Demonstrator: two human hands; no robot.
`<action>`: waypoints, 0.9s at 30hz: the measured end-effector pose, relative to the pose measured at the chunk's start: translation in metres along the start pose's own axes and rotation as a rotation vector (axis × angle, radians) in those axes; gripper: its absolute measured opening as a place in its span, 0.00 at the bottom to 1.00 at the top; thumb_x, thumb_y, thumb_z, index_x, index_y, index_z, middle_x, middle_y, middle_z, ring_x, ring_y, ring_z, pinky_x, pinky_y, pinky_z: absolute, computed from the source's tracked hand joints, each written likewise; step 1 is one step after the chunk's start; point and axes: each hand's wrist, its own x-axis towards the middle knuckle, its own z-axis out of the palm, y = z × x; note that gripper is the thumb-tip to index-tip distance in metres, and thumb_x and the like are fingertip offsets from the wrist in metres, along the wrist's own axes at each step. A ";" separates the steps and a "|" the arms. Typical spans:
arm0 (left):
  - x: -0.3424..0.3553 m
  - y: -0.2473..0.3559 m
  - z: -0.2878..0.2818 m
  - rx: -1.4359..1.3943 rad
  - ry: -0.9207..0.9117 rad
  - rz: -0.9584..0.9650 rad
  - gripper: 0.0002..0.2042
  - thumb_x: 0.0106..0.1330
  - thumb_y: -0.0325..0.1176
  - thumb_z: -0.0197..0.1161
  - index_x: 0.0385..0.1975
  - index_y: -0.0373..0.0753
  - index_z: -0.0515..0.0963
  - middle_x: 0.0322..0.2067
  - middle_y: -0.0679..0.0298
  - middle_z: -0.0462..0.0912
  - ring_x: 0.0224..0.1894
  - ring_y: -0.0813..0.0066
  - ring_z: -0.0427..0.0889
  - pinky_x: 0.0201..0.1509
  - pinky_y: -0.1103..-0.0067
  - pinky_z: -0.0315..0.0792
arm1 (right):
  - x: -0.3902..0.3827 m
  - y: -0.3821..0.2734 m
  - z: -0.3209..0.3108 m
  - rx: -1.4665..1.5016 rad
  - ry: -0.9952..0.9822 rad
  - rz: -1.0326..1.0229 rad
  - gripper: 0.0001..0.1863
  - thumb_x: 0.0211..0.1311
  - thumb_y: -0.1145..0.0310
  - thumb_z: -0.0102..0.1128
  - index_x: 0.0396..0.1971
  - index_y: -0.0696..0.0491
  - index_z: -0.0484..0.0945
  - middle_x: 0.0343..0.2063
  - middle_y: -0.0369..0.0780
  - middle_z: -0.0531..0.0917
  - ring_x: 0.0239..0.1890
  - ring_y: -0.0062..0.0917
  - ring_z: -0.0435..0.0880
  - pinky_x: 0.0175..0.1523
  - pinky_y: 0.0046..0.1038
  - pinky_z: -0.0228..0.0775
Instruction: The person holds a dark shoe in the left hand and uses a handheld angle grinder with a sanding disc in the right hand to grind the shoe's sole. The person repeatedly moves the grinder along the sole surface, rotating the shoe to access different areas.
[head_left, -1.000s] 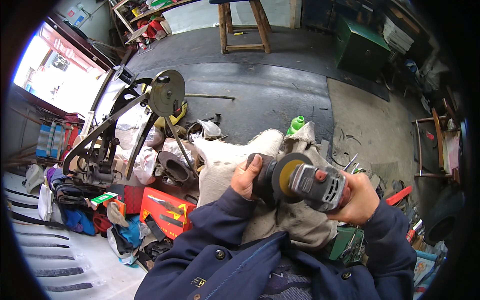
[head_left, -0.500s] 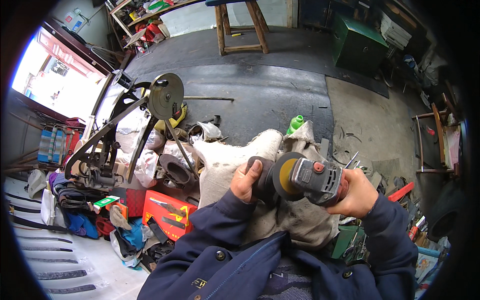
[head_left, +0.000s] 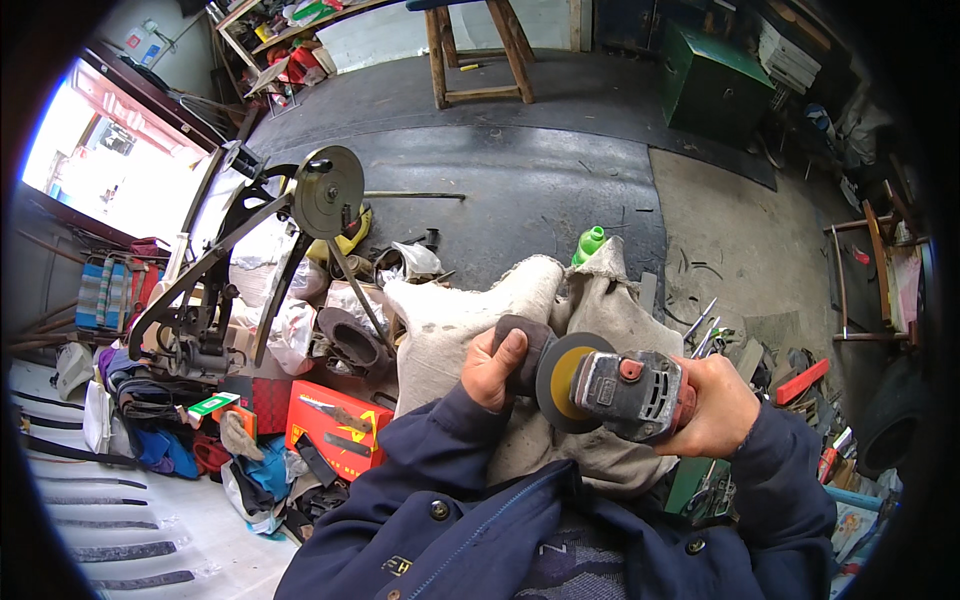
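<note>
1. Currently, one dark workpiece [head_left: 527, 352], blocky, lower part hidden: immediately left of the angle grinder [head_left: 632, 393], its exact kind not clear.
2. One left hand [head_left: 490, 370], left of the grinder: clasping the workpiece, thumb uppermost along its near side.
3. One abrasive disc [head_left: 566, 380], dark rim, yellowish centre: mounted on the grinder's left end, its edge against or just in front of the workpiece; actual contact cannot be told.
4. One right hand [head_left: 715, 405], at the grinder's right end: wrapped about the body of the tool; switch finger not visible.
5. Step in hand, by judgement: abrading the workpiece's surface. The next move calls for a firm left hold, light and even disc pressure, and left fingers kept clear of the rim.
6. One pale cloth [head_left: 470, 318], stained, draped over the lap: beneath the grinder and extending to its left.
7. One green bottle [head_left: 589, 246]: beyond the grinder.
8. One red box [head_left: 330, 430]: well left of the grinder.
9. One machine with a large handwheel [head_left: 330, 200]: farther off, left of and beyond the grinder.
</note>
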 end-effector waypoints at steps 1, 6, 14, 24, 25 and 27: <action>0.000 0.000 0.000 0.014 0.004 0.005 0.21 0.85 0.45 0.65 0.58 0.29 0.83 0.49 0.58 0.92 0.48 0.72 0.90 0.56 0.75 0.83 | 0.000 0.000 -0.001 -0.011 -0.004 -0.001 0.29 0.41 0.62 0.87 0.47 0.54 0.87 0.32 0.48 0.91 0.34 0.46 0.93 0.44 0.35 0.86; 0.000 -0.001 0.000 0.016 -0.019 0.010 0.21 0.85 0.45 0.65 0.58 0.30 0.83 0.48 0.59 0.92 0.47 0.73 0.90 0.54 0.75 0.83 | 0.003 0.012 -0.006 0.193 -0.060 0.113 0.26 0.47 0.77 0.84 0.49 0.62 0.87 0.39 0.37 0.93 0.41 0.16 0.89 0.52 0.28 0.83; -0.001 -0.001 -0.003 0.010 -0.035 -0.002 0.20 0.85 0.45 0.65 0.57 0.30 0.84 0.47 0.60 0.91 0.45 0.74 0.88 0.52 0.76 0.82 | -0.001 0.015 0.000 0.472 -0.022 0.160 0.24 0.47 0.72 0.86 0.45 0.62 0.88 0.36 0.37 0.93 0.41 0.14 0.87 0.51 0.27 0.83; -0.001 0.002 0.000 0.094 -0.088 0.018 0.23 0.85 0.48 0.65 0.56 0.28 0.83 0.49 0.59 0.90 0.48 0.74 0.86 0.57 0.74 0.79 | 0.004 0.017 -0.004 0.346 -0.098 0.154 0.24 0.48 0.78 0.84 0.48 0.63 0.88 0.39 0.36 0.93 0.42 0.16 0.88 0.53 0.27 0.83; -0.001 0.002 0.000 0.083 -0.094 0.037 0.23 0.85 0.48 0.66 0.56 0.29 0.83 0.48 0.59 0.90 0.48 0.74 0.85 0.57 0.74 0.79 | 0.005 0.020 -0.004 0.372 -0.082 0.161 0.25 0.47 0.75 0.86 0.48 0.62 0.88 0.39 0.37 0.93 0.42 0.17 0.89 0.53 0.27 0.83; 0.000 0.002 0.003 0.060 -0.113 0.071 0.22 0.84 0.48 0.66 0.56 0.29 0.84 0.48 0.60 0.90 0.48 0.74 0.85 0.57 0.73 0.78 | 0.003 0.023 -0.005 0.456 -0.045 0.171 0.26 0.47 0.74 0.86 0.49 0.62 0.88 0.40 0.38 0.93 0.43 0.18 0.89 0.54 0.28 0.83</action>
